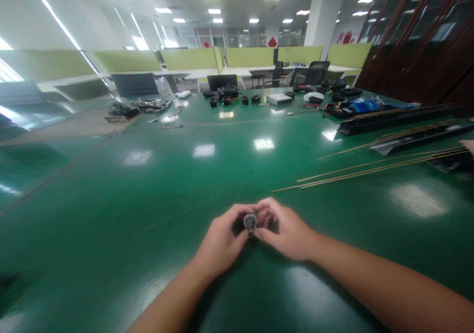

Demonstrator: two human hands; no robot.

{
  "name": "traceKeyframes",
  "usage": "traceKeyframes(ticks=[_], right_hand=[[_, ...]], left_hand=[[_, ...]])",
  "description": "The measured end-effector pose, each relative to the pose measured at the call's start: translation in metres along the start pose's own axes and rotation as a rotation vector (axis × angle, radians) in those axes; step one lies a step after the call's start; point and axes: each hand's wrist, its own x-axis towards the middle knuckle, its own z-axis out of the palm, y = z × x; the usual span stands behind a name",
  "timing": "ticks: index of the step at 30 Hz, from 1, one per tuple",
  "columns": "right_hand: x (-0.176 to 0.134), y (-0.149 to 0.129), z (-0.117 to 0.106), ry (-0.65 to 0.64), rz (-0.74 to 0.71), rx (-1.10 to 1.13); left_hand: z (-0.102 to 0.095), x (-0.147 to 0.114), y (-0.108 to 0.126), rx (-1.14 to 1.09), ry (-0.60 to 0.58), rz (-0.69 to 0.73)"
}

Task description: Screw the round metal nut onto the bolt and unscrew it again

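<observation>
A small grey metal part [250,221], with a round flange and a narrower stepped end, is held between my two hands just above the green tabletop. My left hand [225,235] grips it from the left, thumb and fingers curled around it. On the other side, my right hand [284,228] has its fingers bent against the part, with the thumb near its narrow end. The fingertips of both hands almost meet behind the flange. The exact kind of the part is too small to tell.
Long thin brass-coloured rods [355,173] lie on the right, beside dark angled channels [422,138]. Another person's hand [468,145] shows at the right edge. Small black devices [226,100], a white box [279,99] and loose electronics [153,105] lie along the far side.
</observation>
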Motion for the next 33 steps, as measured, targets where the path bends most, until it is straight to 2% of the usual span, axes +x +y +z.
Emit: traceKeyframes(ticks=[8,16,25,33], right_hand=[[-0.0017,-0.0017,-0.0016,0.002,0.004,-0.013],[-0.0025,-0.0034,-0.0021,0.027,0.016,-0.036],[-0.0015,-0.0038,-0.0009,0.121,0.055,0.102],[-0.0014,-0.0039,-0.0021,0.115,0.056,0.122]], left_hand=[[-0.0006,-0.0006,0.0003,0.041,0.028,-0.024],[-0.0011,0.0027,0.0004,0.063,0.045,0.055],[-0.001,0.0005,-0.0005,0.094,0.064,0.062],[-0.0004,0.0004,-0.0052,0.099,0.068,0.068]])
